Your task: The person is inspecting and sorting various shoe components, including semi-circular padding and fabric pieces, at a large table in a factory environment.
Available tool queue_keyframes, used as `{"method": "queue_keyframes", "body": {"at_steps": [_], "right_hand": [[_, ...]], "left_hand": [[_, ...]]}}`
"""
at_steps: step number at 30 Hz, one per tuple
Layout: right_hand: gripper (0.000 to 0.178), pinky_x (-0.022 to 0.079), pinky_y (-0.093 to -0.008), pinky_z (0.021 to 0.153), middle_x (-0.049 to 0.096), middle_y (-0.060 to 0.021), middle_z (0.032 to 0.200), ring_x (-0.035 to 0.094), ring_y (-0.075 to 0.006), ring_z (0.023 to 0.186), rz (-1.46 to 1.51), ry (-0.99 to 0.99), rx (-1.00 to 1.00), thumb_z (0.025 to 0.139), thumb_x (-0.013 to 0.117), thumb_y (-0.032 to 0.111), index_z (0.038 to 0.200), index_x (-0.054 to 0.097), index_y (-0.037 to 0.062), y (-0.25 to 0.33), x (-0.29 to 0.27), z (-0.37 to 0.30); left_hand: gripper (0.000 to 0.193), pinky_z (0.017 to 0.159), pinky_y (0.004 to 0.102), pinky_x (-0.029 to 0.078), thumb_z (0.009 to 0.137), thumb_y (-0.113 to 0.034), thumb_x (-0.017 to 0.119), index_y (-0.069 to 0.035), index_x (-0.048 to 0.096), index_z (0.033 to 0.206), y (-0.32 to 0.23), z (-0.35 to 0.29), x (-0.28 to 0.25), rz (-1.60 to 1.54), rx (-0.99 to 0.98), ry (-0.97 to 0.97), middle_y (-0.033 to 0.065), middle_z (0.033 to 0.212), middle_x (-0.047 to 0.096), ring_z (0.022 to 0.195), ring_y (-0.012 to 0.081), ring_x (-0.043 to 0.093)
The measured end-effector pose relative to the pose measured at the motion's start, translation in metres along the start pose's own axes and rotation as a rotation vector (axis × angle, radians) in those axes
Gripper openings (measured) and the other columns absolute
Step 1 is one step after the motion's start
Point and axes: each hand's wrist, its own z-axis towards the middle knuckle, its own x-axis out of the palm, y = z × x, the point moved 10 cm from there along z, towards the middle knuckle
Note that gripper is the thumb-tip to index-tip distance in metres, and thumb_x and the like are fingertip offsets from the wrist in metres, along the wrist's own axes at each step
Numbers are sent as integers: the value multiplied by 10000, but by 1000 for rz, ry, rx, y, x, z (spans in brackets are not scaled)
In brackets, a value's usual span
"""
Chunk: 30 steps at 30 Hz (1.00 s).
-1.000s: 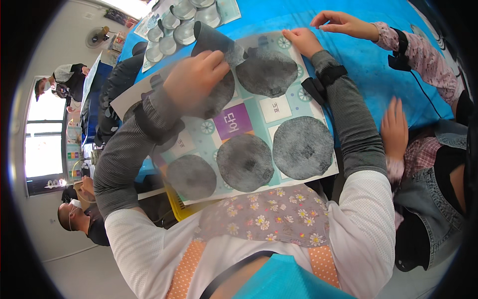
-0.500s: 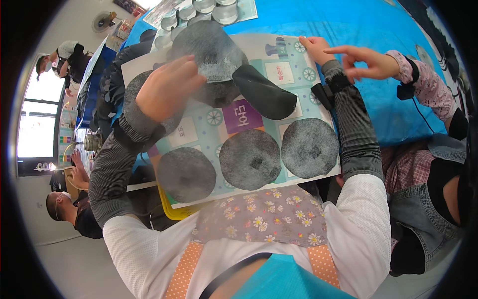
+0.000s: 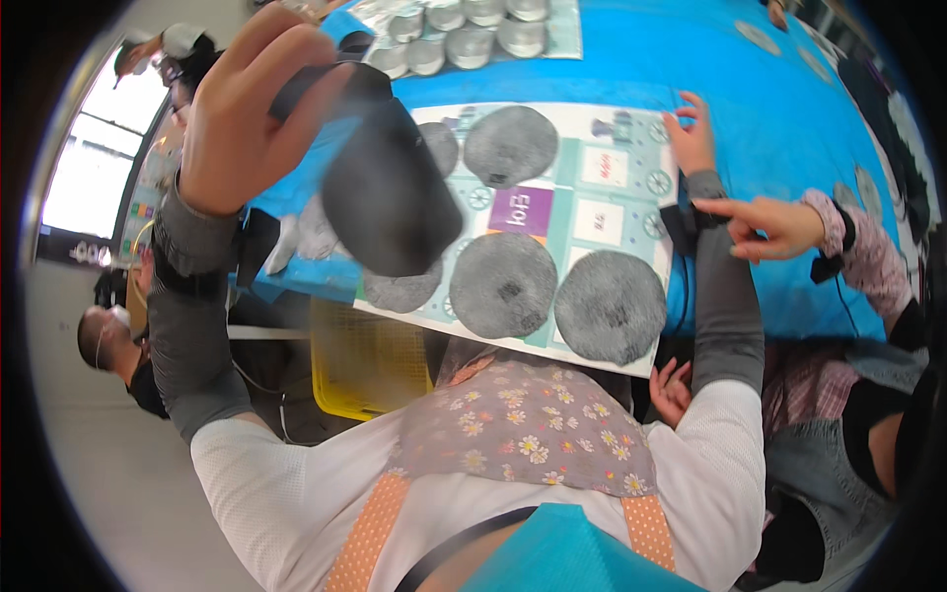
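Note:
My left hand [image 3: 252, 123] is raised at the upper left, its fingers closed on a black bendy sheet [image 3: 395, 187]. The sheet hangs blurred over the left part of a printed board [image 3: 567, 148]. On the board lie several grey, dusty-looking round discs [image 3: 503, 286], some with a dark square mark in the middle. The sheet partly hides a disc at the board's near left. By the board's far right edge is my right hand [image 3: 693, 138], fingers apart with no object visible in it; whether it touches the edge I cannot tell.
A blue cover [image 3: 631, 69] spreads over the table. Several silvery round pieces [image 3: 469, 46] stand on another printed sheet at the back. Left of my lap is a yellow basket [image 3: 370, 365]. A co-worker's pointing hand [image 3: 769, 227] reaches in beside my right forearm; other people are at the left.
My left hand has risen up and left, off the board, taking up the black sheet that lay there. The board appears farther right in view. My right hand's fingers have spread.

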Motion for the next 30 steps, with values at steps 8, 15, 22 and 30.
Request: {"method": "queue_keyframes", "body": {"at_steps": [8,15,22,30], "right_hand": [[180,477,-279,839,658,-74,1030,601,-146,925,-284,320,80,928,602,97,1087,635,19,-13,5,-21],[286,465,-298,953,624,-107,1168,583,-158,1050,-2096,704,-1193,949,560,35,1227,523,-20,107,-46,-371],[347,438,-250,963,628,-121,1200,605,-154,1088,-2998,586,-1906,920,612,25,1234,465,10,116,-67,-324],[302,468,-291,754,551,-106,919,519,-160,779,-2075,855,-1453,990,496,69,1282,481,-10,114,-73,-351]], "left_hand": [[139,701,268,433,897,-54,653,17,534,910,69,-74,-32,132,-254,240,89,842,485,756,194,532],[151,655,272,430,876,-2,658,31,511,882,68,-202,-84,183,-566,153,93,818,477,718,183,522],[137,702,294,402,860,49,613,22,487,814,33,-283,-84,130,-747,194,111,799,449,736,232,485],[131,650,295,412,804,78,649,26,529,795,12,-321,-45,-151,-853,170,106,773,476,695,248,497]]}}
